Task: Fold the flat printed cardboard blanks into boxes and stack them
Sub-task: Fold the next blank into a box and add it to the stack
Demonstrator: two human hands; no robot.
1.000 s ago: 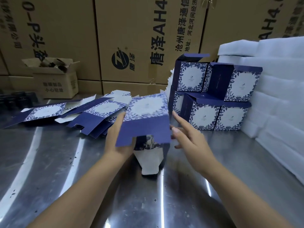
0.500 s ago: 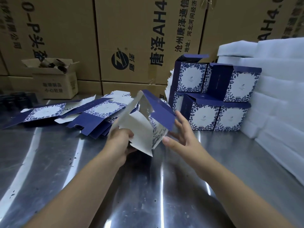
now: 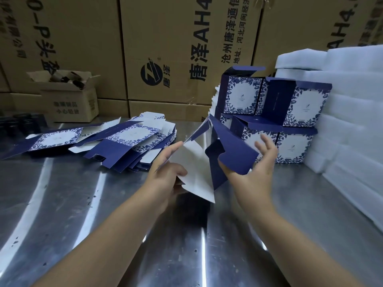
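A half-opened blue and white printed blank (image 3: pixel 209 160) hangs above the steel table between my hands. My left hand (image 3: pixel 167 172) grips its white inner panel at the lower left corner. My right hand (image 3: pixel 255 168) holds a dark blue flap from below, thumb under it and fingers spread behind. A pile of flat blanks (image 3: pixel 132 141) lies to the left on the table. Several folded boxes (image 3: pixel 275 112) are stacked in two rows behind my right hand, some with lids still up.
White foam sheets (image 3: pixel 342 121) are piled at the right, against the stack. Large brown cartons (image 3: pixel 165 48) wall the back. A small open carton (image 3: pixel 66 96) with dark items stands back left. The steel table (image 3: pixel 103 214) spreads in front of me.
The blank has turned and opened further, its white inside now facing me. My right hand moved from beside it to under a blue flap.
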